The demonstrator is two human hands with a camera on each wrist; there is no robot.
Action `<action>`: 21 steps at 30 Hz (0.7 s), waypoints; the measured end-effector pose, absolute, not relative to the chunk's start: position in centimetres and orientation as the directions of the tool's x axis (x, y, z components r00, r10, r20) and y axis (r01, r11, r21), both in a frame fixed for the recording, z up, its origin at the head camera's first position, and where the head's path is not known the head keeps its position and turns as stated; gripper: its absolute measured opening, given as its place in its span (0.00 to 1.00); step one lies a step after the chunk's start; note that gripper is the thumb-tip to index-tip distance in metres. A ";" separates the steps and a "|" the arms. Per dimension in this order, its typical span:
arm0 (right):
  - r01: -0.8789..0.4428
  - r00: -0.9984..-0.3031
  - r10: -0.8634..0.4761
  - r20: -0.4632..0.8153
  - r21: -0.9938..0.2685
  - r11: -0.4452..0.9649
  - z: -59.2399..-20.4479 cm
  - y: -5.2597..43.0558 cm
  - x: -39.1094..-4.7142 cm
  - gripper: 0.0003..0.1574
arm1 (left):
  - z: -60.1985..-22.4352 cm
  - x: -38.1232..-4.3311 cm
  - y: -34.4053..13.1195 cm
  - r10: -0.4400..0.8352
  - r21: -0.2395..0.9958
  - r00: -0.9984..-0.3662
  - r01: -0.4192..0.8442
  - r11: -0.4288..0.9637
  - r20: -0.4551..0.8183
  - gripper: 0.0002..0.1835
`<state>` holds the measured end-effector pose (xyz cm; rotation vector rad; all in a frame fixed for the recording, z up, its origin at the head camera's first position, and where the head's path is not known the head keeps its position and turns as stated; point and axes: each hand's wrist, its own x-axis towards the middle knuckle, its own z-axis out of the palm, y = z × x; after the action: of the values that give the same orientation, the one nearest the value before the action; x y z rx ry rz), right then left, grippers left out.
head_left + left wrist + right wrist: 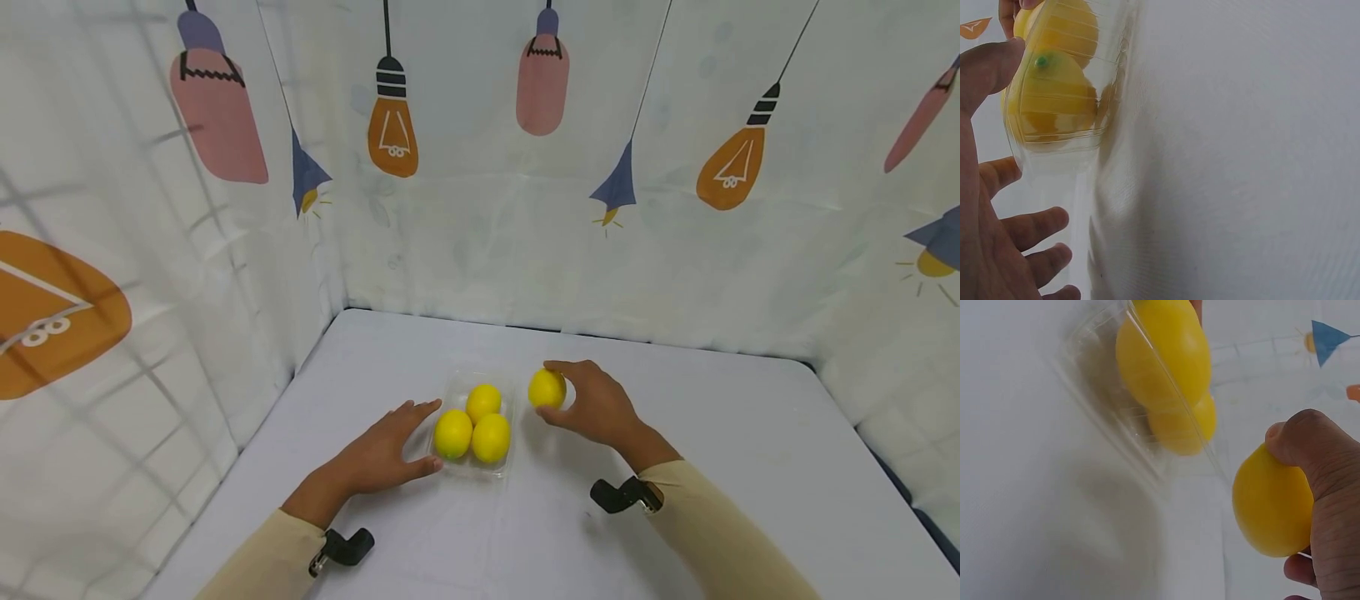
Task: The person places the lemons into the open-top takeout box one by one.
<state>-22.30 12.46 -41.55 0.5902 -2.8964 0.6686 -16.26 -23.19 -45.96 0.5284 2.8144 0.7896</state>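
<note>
A clear plastic tray (480, 472) on the white table holds three yellow lemons (491, 438), one of them with a green spot at its tip (1041, 61). My left hand (378, 450) is at the tray's left side, fingers spread and thumb apart, with thumb and index fingertips right at the rim. To the right of the tray, my right hand (600, 404) pinches another lemon (1272, 503) between thumb and fingers. That lemon is held up above the table, and its shadow falls below.
White table (720, 433) reaches to a white curtain (465, 233) at the back and sides, printed with lamps and bulbs. A black wrist camera (348, 547) sits on the left wrist, another wrist camera (626, 495) on the right.
</note>
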 end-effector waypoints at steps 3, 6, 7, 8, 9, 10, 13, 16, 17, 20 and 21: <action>-0.395 -0.919 -0.348 0.188 -0.404 0.825 -41.5 11.9 -22.5 0.46 | -46.0 -16.3 -23.2 0.394 0.530 -0.918 0.310 0.789 -0.049 0.50; -0.399 -0.917 -0.354 0.185 -0.404 0.823 -41.4 11.4 -22.6 0.46 | -46.1 -16.3 -23.2 0.402 0.526 -0.915 0.324 0.786 -0.037 0.50; -0.403 -0.915 -0.358 0.184 -0.403 0.822 -41.5 11.3 -22.6 0.46 | -46.1 -16.3 -23.2 0.402 0.526 -0.915 0.325 0.786 -0.035 0.50; -0.405 -0.914 -0.361 0.183 -0.405 0.820 -41.5 11.1 -22.7 0.46 | -46.1 -16.3 -23.2 0.402 0.526 -0.915 0.326 0.786 -0.035 0.50; -0.406 -0.914 -0.363 0.182 -0.406 0.819 -41.5 10.9 -22.7 0.46 | -46.2 -16.3 -23.2 0.402 0.524 -0.915 0.325 0.787 -0.035 0.50; -0.408 -0.913 -0.365 0.181 -0.407 0.818 -41.5 10.7 -22.7 0.46 | -46.2 -16.3 -23.2 0.402 0.524 -0.915 0.326 0.787 -0.034 0.50; -0.410 -0.912 -0.369 0.178 -0.414 0.813 -41.5 10.2 -22.8 0.46 | -46.2 -16.3 -23.3 0.404 0.529 -0.914 0.328 0.782 -0.029 0.50; -0.412 -0.911 -0.373 0.174 -0.418 0.810 -41.5 9.7 -22.9 0.46 | -46.2 -16.3 -23.4 0.406 0.530 -0.913 0.333 0.780 -0.025 0.50; -0.413 -0.911 -0.374 0.174 -0.419 0.809 -41.5 9.6 -22.9 0.46 | -46.2 -16.3 -23.4 0.406 0.530 -0.913 0.332 0.781 -0.027 0.50; -0.419 -0.908 -0.380 0.176 -0.414 0.808 -41.4 9.2 -23.0 0.45 | -46.3 -16.3 -23.4 0.407 0.525 -0.913 0.334 0.783 -0.026 0.50; -0.420 -0.907 -0.382 0.175 -0.412 0.809 -41.4 9.1 -23.0 0.45 | -46.3 -16.3 -23.4 0.407 0.526 -0.913 0.333 0.783 -0.028 0.50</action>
<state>-23.04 9.10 -41.43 0.6456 -2.9073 0.6926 -16.33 -23.37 -46.33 0.5909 2.8329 0.7965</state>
